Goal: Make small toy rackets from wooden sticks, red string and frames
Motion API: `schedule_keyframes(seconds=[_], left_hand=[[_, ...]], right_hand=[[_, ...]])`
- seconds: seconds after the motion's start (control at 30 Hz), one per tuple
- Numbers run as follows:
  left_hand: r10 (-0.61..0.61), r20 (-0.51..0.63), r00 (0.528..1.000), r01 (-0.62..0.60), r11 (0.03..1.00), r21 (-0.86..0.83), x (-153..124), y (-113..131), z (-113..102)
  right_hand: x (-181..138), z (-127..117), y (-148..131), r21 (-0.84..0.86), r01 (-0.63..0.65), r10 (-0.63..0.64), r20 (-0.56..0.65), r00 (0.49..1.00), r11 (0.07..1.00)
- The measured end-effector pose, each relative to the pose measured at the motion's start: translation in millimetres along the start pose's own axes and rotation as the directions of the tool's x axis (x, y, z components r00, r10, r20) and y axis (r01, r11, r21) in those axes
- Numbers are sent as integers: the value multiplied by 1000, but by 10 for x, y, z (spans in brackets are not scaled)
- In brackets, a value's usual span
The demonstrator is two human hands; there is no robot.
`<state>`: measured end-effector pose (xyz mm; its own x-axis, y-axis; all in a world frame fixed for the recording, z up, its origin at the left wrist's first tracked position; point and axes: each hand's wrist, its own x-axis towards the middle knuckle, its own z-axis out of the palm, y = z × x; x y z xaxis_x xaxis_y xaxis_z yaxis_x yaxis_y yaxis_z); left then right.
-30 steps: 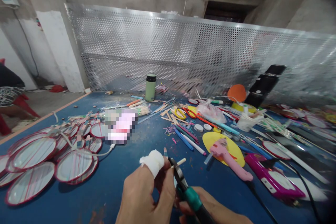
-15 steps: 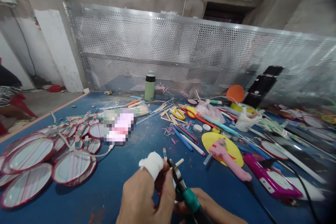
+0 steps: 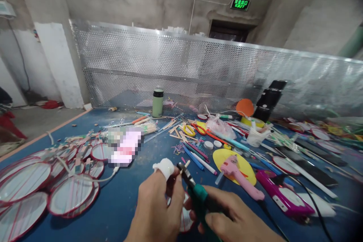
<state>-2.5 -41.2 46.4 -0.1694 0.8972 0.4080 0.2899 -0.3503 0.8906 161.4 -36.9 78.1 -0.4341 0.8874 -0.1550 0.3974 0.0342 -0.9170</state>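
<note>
My left hand (image 3: 160,204), with a white wrapping (image 3: 165,168) around one finger, pinches a small pale wooden stick (image 3: 186,165) at the pliers' tip. Below those fingers a red-rimmed white disc (image 3: 185,219) shows in part; whether the hand also grips it is hidden. My right hand (image 3: 229,211) is closed around the handles of pliers (image 3: 198,193) with green and black grips. Their metal jaws are right against the left fingertips.
Red-rimmed discs (image 3: 70,194) pile up at left beside a blurred-out phone (image 3: 127,149) on a white cable. At right lie a pink glue gun (image 3: 241,177) on a yellow disc, a magenta device (image 3: 283,193), pens and scissors (image 3: 188,130). A green bottle (image 3: 158,104) stands behind.
The view has tilted up and turned slightly right. The pliers' jaws have moved up towards the left fingertips, and more of my right hand on the handles shows.
</note>
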Motion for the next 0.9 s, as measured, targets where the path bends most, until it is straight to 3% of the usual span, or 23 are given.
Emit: schedule_keyframes(seconds=[0.13,0.27,0.43,0.57,0.67,0.77,0.9], left_hand=[[-49,61,997,50,998,-23,112,-33,-93],[-69,114,991,63,996,56,261,-57,-295],[78,180,981,-133,938,319,522,-39,-552],[137,220,966,-235,825,514,907,-115,-654],[197,249,948,-315,690,652,1240,-255,-632],[201,308,930,-358,683,637,1489,-344,-506],[255,396,882,-454,685,569,1610,-328,-183]], right_hand=[[57,-74,-17,15,-13,13,-2,1000,1000],[184,-230,-12,22,-34,33,37,999,999],[520,-377,-60,-90,32,-24,86,996,995],[924,-349,-152,-239,-115,161,181,970,964],[1232,-307,-218,-381,-157,248,204,947,911],[1467,-296,-260,-488,-141,279,223,934,861],[1656,-286,-225,-618,-136,327,206,922,774]])
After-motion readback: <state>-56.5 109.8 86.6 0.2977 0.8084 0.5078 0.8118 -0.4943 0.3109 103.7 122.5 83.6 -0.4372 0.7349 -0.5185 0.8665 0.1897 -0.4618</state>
